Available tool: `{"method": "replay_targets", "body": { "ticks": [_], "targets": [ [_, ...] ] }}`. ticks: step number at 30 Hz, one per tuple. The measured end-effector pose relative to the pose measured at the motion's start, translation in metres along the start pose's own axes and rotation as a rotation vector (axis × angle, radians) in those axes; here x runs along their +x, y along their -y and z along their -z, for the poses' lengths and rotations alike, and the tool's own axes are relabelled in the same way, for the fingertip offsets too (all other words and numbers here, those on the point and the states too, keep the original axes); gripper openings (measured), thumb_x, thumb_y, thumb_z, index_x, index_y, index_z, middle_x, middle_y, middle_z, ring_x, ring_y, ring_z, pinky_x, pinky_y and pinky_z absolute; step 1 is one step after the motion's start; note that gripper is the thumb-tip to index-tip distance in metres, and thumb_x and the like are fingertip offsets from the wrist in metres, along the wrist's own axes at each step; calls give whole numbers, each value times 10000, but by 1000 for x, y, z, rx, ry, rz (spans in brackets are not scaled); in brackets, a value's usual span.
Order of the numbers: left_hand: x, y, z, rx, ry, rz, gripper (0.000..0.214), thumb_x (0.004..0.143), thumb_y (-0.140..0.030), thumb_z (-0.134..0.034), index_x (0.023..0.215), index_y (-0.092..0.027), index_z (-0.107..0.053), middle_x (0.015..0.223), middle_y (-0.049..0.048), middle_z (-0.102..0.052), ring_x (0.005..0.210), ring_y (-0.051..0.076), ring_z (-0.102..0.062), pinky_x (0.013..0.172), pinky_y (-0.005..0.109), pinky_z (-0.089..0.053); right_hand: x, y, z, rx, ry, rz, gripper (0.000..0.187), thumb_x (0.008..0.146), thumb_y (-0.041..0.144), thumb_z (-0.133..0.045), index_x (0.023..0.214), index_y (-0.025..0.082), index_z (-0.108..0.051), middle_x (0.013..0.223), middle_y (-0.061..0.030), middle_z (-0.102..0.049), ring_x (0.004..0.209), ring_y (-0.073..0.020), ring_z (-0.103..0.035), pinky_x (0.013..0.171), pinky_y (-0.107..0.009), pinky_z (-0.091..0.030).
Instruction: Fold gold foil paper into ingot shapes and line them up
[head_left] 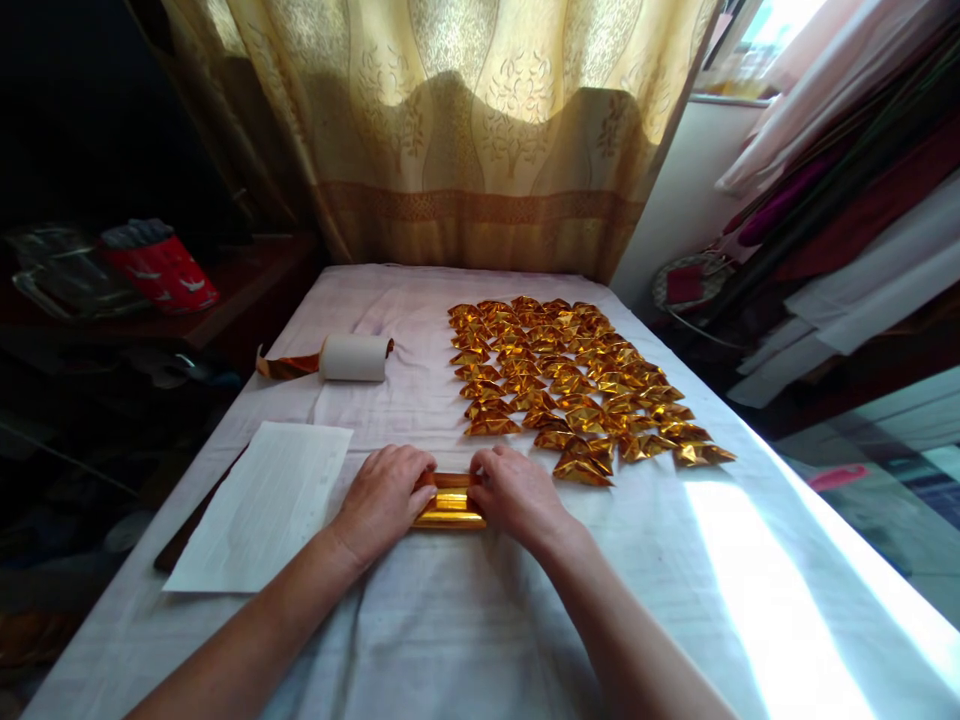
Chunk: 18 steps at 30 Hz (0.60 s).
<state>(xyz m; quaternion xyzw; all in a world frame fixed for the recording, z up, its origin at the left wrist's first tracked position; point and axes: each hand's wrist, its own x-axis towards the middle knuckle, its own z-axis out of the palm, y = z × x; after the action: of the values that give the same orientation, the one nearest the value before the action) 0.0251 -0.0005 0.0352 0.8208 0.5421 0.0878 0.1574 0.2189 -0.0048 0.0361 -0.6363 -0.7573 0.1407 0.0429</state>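
Observation:
A strip of shiny gold foil paper (pixel 450 508) lies crosswise on the white cloth, with lengthwise folds or curls along it. My left hand (pixel 386 498) grips its left end, thumb and fingers closed together. At the other end, my right hand (pixel 517 492) has its fingers curled over the foil paper in the same way. Both hands rest low on the table, and the fingertips partly hide the ends of the foil. Beyond my right hand stand rows of folded gold foil ingots (pixel 555 370), several deep.
A white cardboard tube (pixel 354 358) with foil inside lies at the back left. A white paper sheet (pixel 262 505) rests over a dark flat object (pixel 191 530). The cloth-covered table (pixel 480 640) meets a curtain (pixel 480 180). Clothes (pixel 862 240) hang at right; a red container (pixel 161 265) stands left.

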Motion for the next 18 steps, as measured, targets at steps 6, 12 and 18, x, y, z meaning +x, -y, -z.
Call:
{"method": "replay_targets", "body": {
  "ticks": [6,12,18],
  "targets": [
    [-2,4,-4,-33,22,-8,49,838,-205,-646,872,-236,-665,937,27,-683,954,236,-592,845,365,-413,6,3,10,13,78,20,94,775,228,-697,865,253,-711,908,-44,-663,805,-196,-626,564,-270,-292],
    [-7,4,-6,-89,13,-16,113,814,-123,-605,826,-229,-641,971,13,-665,994,221,-567,874,358,-398,2,2,14,65,187,36,86,841,251,-622,872,219,-696,962,-37,-636,856,-169,-605,637,-263,-319],
    [-7,4,-5,-120,-3,-48,121,798,-102,-594,800,-223,-604,972,12,-664,994,224,-557,884,356,-400,-2,0,8,97,134,21,225,840,212,-592,1053,232,-663,1053,-47,-631,934,-180,-581,691,-262,-335]
  ]
}}
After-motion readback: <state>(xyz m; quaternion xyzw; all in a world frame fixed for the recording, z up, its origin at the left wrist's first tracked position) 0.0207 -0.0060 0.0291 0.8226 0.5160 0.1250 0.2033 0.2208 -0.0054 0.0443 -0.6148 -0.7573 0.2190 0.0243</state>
